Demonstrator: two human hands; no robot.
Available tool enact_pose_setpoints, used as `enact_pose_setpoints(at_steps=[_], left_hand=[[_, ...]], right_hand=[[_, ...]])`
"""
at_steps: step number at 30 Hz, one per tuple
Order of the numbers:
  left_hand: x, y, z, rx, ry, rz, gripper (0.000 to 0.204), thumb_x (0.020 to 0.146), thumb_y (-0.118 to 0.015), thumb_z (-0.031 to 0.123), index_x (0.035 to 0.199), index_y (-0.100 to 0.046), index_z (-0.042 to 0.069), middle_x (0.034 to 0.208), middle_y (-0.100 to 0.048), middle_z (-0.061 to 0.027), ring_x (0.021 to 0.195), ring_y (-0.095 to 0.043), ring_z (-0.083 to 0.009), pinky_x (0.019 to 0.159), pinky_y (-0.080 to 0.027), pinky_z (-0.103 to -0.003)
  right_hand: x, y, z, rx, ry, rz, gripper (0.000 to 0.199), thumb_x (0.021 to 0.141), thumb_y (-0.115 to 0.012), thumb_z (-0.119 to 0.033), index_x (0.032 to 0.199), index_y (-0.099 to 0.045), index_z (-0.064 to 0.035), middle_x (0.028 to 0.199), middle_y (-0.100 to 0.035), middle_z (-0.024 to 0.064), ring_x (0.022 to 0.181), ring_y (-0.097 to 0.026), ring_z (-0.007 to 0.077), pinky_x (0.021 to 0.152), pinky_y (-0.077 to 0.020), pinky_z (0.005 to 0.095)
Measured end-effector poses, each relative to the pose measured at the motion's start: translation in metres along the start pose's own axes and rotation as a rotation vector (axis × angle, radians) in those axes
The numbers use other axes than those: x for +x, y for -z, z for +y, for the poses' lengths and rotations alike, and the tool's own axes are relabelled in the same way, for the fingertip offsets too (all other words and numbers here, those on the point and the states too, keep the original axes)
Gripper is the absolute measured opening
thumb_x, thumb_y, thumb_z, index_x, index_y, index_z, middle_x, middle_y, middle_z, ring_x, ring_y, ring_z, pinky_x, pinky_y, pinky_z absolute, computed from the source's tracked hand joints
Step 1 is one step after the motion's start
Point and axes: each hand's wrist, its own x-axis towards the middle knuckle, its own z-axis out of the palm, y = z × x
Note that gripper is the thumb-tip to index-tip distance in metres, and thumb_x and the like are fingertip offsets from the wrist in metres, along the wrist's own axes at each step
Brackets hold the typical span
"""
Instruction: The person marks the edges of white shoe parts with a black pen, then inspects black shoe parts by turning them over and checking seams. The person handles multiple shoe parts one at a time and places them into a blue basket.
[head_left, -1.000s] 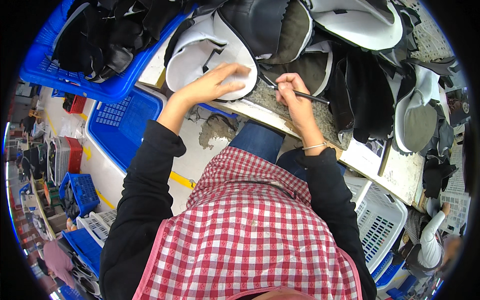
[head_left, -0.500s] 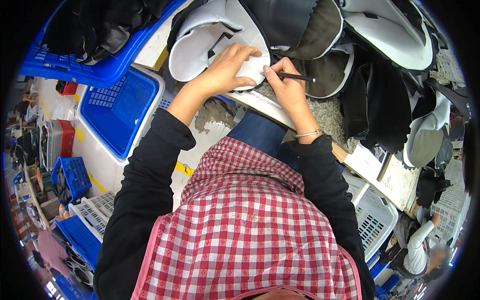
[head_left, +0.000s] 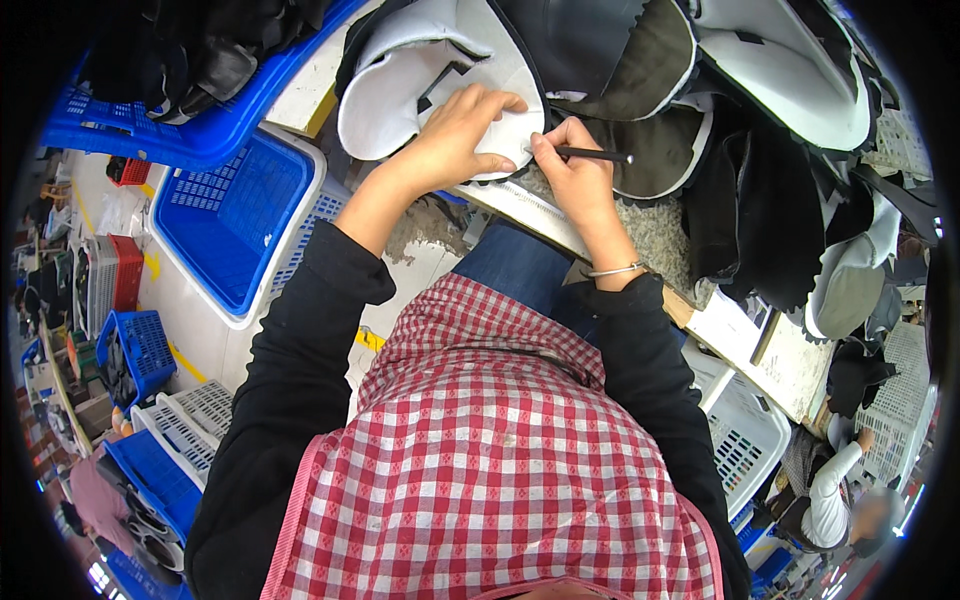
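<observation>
A shoe upper (head_left: 480, 75) with white lining and a dark edge lies at the table's near edge, one flap curled over on its left. My left hand (head_left: 455, 140) rests on the lining, thumb and fingers apart, pressing the piece down. Between the fingertips of my right hand (head_left: 575, 170) is a slim black pen (head_left: 600, 154), its back end pointing right. The pen's tip is hidden by my fingers, close to the upper's right edge. More dark uppers (head_left: 650, 145) with pale rims lie just beyond and to the right.
A blue basket (head_left: 235, 220) in a white crate stands left of the table, below a blue bin (head_left: 190, 135) of black pieces. White crates (head_left: 745, 440) stand under the worktable (head_left: 745, 330) at right. A co-worker (head_left: 830, 510) is at lower right, another person (head_left: 100, 505) at lower left.
Both hands and the pen stay nearly in place on the upper. The view has shifted slightly.
</observation>
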Motion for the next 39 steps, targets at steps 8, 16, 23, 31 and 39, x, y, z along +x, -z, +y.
enact_pose_setpoints(at_steps=[8,16,23,31,39], left_hand=[[-0.014,0.018,0.046,0.03,-0.069,0.212,0.067,0.072,-0.087,0.008,0.134,-0.061,0.007,0.134,-0.057,-0.0145,0.125,-0.055,-0.0364,0.108,-0.044,-0.044],[-0.036,0.092,0.016,0.362,0.369,0.903,0.066,0.08,-0.085,0.012,0.139,-0.057,0.005,0.122,-0.069,-0.019,0.109,-0.065,-0.0359,0.098,-0.049,-0.043],[-0.052,0.207,0.015,-0.018,0.224,1.032,0.025,0.085,-0.081,0.013,0.108,-0.078,0.002,0.095,-0.075,-0.003,0.086,-0.065,-0.0103,0.08,-0.052,-0.026],[0.094,0.222,0.117,0.631,-0.035,0.788,0.027,0.093,-0.062,0.015,0.117,-0.065,0.003,0.09,-0.071,-0.0247,0.083,-0.073,-0.0395,0.074,-0.06,-0.047],[0.231,0.196,0.002,-0.47,-0.22,0.244,0.043,0.106,-0.062,0.038,0.131,-0.069,0.004,0.122,-0.073,-0.0056,0.111,-0.067,-0.0159,0.097,-0.052,-0.029]], right_hand=[[-0.003,0.009,0.008,0.383,-0.033,-0.028,0.021,0.097,-0.074,-0.015,0.087,-0.059,-0.0039,0.075,-0.06,-0.0029,0.072,-0.052,0.0043,0.064,-0.0449,0.0257],[-0.007,0.013,0.005,0.401,-0.04,-0.107,0.022,0.097,-0.074,-0.014,0.087,-0.058,-0.0039,0.074,-0.06,-0.0036,0.071,-0.051,0.0029,0.063,-0.0424,0.0239],[-0.01,0.016,0.013,0.448,-0.017,-0.143,0.022,0.096,-0.075,-0.013,0.086,-0.057,-0.0047,0.073,-0.058,-0.0047,0.069,-0.049,0.0026,0.061,-0.0403,0.0238],[-0.022,0.034,-0.064,0.664,0.087,-0.157,0.019,0.095,-0.075,-0.012,0.083,-0.061,-0.0064,0.073,-0.059,-0.0018,0.068,-0.054,0.008,0.063,-0.0427,0.0266],[0.086,0.023,-0.081,0.512,0.396,-0.116,0.013,0.101,-0.068,-0.015,0.098,-0.067,-0.0032,0.095,-0.071,0.0087,0.11,-0.063,0.016,0.094,-0.0485,0.0336]])
